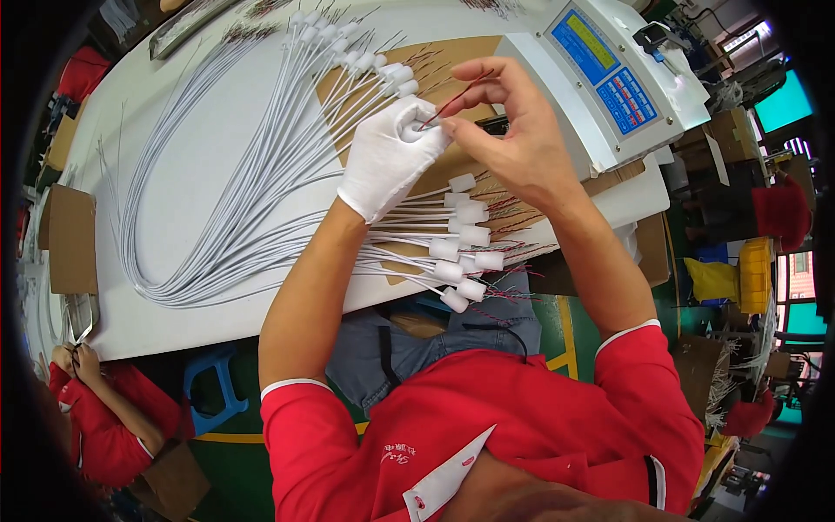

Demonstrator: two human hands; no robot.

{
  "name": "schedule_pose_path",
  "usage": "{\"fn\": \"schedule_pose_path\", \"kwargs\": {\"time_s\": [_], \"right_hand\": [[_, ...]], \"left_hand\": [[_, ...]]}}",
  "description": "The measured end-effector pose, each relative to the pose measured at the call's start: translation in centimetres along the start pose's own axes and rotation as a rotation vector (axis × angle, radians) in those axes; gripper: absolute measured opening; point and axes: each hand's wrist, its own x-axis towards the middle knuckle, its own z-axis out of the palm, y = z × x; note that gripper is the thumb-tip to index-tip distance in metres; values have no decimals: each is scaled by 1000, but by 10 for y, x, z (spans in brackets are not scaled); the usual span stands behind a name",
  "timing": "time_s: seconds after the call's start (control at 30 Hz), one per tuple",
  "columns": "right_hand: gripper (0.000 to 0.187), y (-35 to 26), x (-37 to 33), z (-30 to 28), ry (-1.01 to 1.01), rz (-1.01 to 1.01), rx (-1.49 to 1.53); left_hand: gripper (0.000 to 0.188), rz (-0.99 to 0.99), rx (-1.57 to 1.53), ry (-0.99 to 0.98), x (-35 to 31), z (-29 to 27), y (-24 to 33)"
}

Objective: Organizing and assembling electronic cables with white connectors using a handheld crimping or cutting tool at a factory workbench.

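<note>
My left hand (384,161), in a white glove, is closed around the end of a white cable that it mostly hides. Thin red and dark wires (459,97) stick out of the glove toward my bare right hand (520,130). Its fingers are curled about these wires, with the thumb tip close against the glove. Below and around my left hand lies a looped bundle of white cables (235,209). Many cable ends carry white plastic cylinders (472,235) with twisted bare-ended coloured wires beyond them.
A machine (609,83) with a green display and blue keypad stands right of my hands. Brown cardboard (417,65) lies under the cable ends on the white table (209,335). A co-worker (113,418) sits at the lower left, near a blue stool (213,391).
</note>
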Motion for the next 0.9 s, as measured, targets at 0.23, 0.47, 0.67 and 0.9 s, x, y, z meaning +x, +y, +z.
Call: {"fn": "schedule_pose_path", "kwargs": {"time_s": [0.23,0.47,0.67,0.9], "right_hand": [[40,-7,4,9,-91,57,29],[39,-3,3,11,-151,105,42],[38,6,2,13,-1,98,141],[32,24,10,-16,247,128,360]], "left_hand": [[19,15,3,-51,4,0,-15],[20,21,23,-132,5,2,-26],[20,-76,20,-128,1,3,-9],[18,-56,211,-118,-5,9,2]]}}
